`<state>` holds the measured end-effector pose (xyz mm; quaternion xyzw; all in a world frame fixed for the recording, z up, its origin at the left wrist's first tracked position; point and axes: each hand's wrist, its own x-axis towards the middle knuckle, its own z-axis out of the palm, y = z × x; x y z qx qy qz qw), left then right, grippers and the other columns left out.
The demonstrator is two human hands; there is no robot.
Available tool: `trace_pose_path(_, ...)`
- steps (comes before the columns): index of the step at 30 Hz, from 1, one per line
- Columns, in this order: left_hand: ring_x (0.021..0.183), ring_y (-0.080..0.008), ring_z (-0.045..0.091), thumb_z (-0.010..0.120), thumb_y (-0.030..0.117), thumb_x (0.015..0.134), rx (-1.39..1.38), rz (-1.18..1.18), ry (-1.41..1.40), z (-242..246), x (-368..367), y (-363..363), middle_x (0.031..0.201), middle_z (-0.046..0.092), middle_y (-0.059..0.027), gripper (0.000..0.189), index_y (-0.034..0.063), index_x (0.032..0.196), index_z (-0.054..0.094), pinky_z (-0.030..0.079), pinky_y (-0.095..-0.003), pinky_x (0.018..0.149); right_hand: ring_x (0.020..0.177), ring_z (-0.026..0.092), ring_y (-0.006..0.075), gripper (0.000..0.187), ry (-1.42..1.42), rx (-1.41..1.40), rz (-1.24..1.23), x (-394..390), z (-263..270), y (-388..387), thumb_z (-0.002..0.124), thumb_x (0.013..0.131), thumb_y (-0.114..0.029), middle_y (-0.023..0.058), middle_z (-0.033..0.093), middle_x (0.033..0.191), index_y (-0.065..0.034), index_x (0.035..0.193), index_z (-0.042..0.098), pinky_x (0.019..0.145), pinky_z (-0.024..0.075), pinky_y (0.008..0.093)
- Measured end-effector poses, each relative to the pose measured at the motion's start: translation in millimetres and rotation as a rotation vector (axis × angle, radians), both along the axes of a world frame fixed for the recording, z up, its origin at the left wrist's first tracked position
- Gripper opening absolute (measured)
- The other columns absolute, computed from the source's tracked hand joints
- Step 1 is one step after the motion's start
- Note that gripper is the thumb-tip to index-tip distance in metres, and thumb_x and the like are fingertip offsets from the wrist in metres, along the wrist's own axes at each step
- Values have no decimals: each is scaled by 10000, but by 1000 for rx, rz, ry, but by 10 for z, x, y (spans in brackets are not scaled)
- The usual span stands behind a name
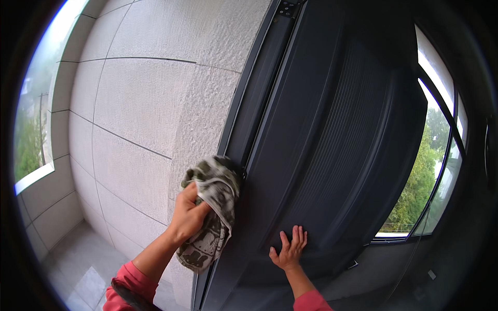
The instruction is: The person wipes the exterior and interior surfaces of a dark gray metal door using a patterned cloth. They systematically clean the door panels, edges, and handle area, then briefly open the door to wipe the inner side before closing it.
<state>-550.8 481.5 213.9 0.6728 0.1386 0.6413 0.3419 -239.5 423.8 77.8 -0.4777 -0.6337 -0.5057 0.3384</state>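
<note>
My left hand [190, 214] grips a bunched camouflage-patterned cloth [210, 245] with a pale edge. The cloth is pressed up against the dark door frame [229, 145], with its lower part hanging down beside the tiled wall; its top is blurred. Flat against the dark panelled door [291, 128] rests my right hand [289, 248], palm on the surface and fingers apart, holding nothing. The door has a ribbed band down its middle and stands ajar beside the frame. A hinge [288, 8] with screws shows near the top.
Rough grey stone tiles [140, 101] cover the wall on the left, above a tiled floor [89, 268]. A window opening [35, 112] is at far left. At right, beyond the door edge, is a dark-framed window [416, 175] with trees outside. A door handle [353, 264] sticks out low.
</note>
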Motion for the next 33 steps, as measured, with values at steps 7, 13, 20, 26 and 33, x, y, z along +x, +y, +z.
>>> trace_pose_path(7, 885, -118, 536, 463, 237, 917, 378, -100, -371, 1593, 71, 148, 1031, 564, -76, 339, 3, 1162, 475, 448, -262, 766, 1276, 291, 389, 517, 40, -52, 0, 121, 10, -74, 463, 841, -431, 222, 319, 1362, -116, 1251, 437, 1035, 186, 559)
trace_pose_path(13, 849, -290, 560, 528, 369, 851, 401, 586, -117, 3228, 416, 141, 969, 535, -202, 451, -49, 1020, 511, 463, -389, 724, 1279, 313, 345, 513, 109, -45, 79, -39, -10, 3, 530, 801, -414, 165, 318, 1382, -192, 1258, 457, 1033, 204, 547)
trace_pose_path(20, 711, -343, 611, 548, 333, 804, 519, 649, -13, 3165, 990, 97, 728, 607, -215, 408, -73, 815, 593, 474, -411, 672, 1273, 333, 324, 511, 142, -10, 92, 16, -59, 13, 533, 793, -416, 143, 357, 1362, -218, 1259, 469, 1043, 204, 525)
trace_pose_path(26, 796, -329, 587, 538, 305, 859, 570, 1194, 102, 1914, 1106, 379, 837, 609, -195, 340, -22, 922, 603, 453, -399, 721, 1281, 301, 375, 487, 67, -5, 53, 92, -97, 57, 427, 859, -438, 210, 343, 1356, -125, 1229, 472, 1050, 177, 543)
trace_pose_path(33, 1087, -353, 484, 604, 213, 753, 703, 1076, 510, -45, 975, 67, 1151, 543, -153, 407, 92, 1140, 575, 327, -511, 924, 1263, 314, 398, 473, 82, -34, 77, 25, -91, 88, 441, 855, -429, 229, 347, 1347, -89, 1174, 517, 1029, 195, 565)
